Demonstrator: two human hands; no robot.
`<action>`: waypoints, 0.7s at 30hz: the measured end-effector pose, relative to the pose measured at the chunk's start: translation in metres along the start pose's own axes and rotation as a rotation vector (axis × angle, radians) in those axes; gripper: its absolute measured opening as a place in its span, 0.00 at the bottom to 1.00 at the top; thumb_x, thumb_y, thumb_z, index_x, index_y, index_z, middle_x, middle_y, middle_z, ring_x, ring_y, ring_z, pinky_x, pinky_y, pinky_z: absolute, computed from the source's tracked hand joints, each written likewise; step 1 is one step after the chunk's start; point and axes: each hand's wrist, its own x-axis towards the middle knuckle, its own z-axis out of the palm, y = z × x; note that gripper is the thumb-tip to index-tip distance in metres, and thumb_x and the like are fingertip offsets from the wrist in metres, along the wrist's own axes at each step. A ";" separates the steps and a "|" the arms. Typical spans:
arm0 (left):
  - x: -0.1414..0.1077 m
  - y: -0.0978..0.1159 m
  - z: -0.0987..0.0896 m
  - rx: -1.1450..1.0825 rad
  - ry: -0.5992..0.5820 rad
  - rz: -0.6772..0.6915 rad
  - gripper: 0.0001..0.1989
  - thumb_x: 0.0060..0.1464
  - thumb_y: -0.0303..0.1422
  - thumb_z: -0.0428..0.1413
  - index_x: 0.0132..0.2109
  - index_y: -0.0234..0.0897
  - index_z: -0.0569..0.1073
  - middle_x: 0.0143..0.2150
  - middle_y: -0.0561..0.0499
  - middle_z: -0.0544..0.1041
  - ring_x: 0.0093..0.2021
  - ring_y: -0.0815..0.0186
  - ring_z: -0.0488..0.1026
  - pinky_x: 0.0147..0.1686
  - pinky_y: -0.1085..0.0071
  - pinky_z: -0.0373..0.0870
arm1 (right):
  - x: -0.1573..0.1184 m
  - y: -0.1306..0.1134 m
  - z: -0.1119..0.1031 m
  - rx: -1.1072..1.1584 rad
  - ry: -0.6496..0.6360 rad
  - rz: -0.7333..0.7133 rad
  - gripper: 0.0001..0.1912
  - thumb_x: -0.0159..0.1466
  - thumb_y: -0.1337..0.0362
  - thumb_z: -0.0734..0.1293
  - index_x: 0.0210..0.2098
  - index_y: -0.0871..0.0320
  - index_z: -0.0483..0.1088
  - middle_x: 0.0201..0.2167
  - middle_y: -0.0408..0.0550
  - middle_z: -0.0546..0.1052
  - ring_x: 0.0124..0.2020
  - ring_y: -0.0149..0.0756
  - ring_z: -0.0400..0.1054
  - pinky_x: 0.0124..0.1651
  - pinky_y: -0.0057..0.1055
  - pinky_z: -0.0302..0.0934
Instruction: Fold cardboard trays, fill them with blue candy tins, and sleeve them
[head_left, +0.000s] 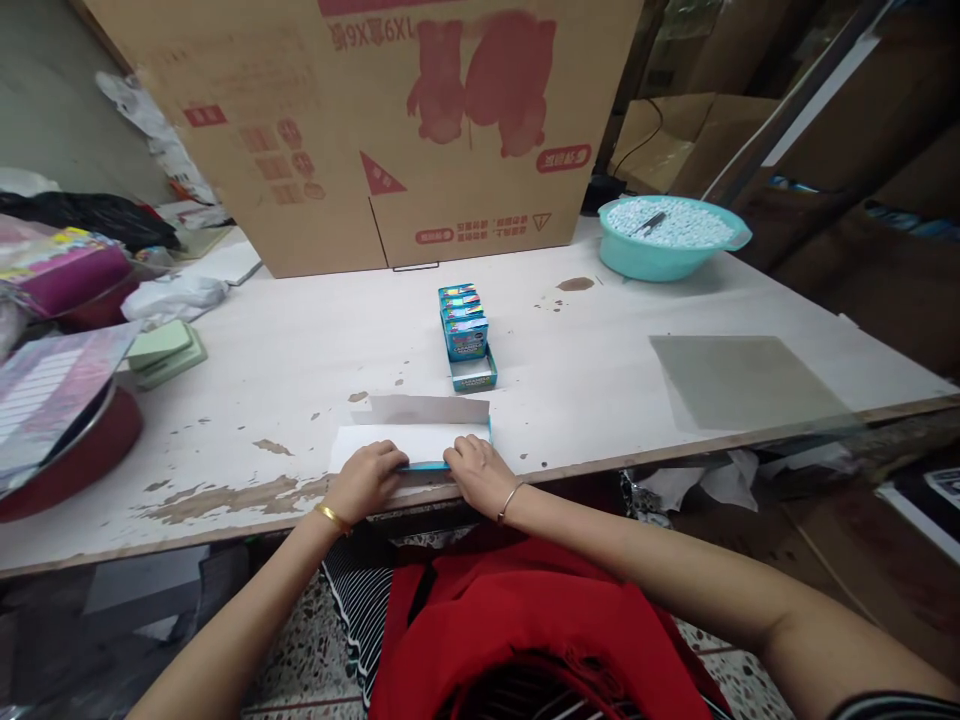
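Note:
A partly folded carton [420, 437], white inside with a blue outer edge, lies at the table's front edge, its far flap standing up. My left hand [369, 477] pinches its near edge at the left. The fingers of my right hand [478, 472] are closed on the same edge at the right. Beyond the carton, a blue display tray [475, 381] holds several small blue boxes [466, 343] in a row, with bare space at its near end.
A large cardboard box [300, 220] stands at the back. A turquoise basin [652, 262] of small pale pieces is at the back right, a translucent sheet [742, 380] before it. A red bowl [112, 440], green objects [169, 355] and plastic bags line the left side.

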 end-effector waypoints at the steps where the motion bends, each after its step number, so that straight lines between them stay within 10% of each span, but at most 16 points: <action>1: 0.003 -0.001 -0.002 -0.038 -0.017 -0.006 0.09 0.56 0.28 0.50 0.41 0.36 0.73 0.38 0.46 0.73 0.39 0.62 0.67 0.39 0.66 0.64 | 0.001 -0.001 -0.003 0.016 -0.025 0.015 0.09 0.65 0.69 0.60 0.43 0.62 0.68 0.41 0.56 0.70 0.43 0.44 0.61 0.43 0.36 0.56; 14: 0.030 -0.027 -0.013 -0.752 -0.359 -0.248 0.14 0.45 0.40 0.58 0.37 0.36 0.71 0.29 0.55 0.71 0.29 0.69 0.64 0.30 0.73 0.61 | 0.012 0.005 -0.015 0.138 -0.098 0.040 0.11 0.66 0.66 0.60 0.48 0.61 0.65 0.41 0.56 0.75 0.45 0.44 0.66 0.44 0.36 0.57; 21: 0.048 -0.028 -0.032 -0.733 -0.542 -0.211 0.14 0.44 0.41 0.59 0.34 0.36 0.72 0.28 0.55 0.70 0.29 0.69 0.63 0.30 0.74 0.58 | 0.026 0.013 -0.026 0.174 -0.242 0.072 0.14 0.66 0.62 0.61 0.51 0.58 0.63 0.40 0.55 0.77 0.40 0.43 0.71 0.33 0.31 0.53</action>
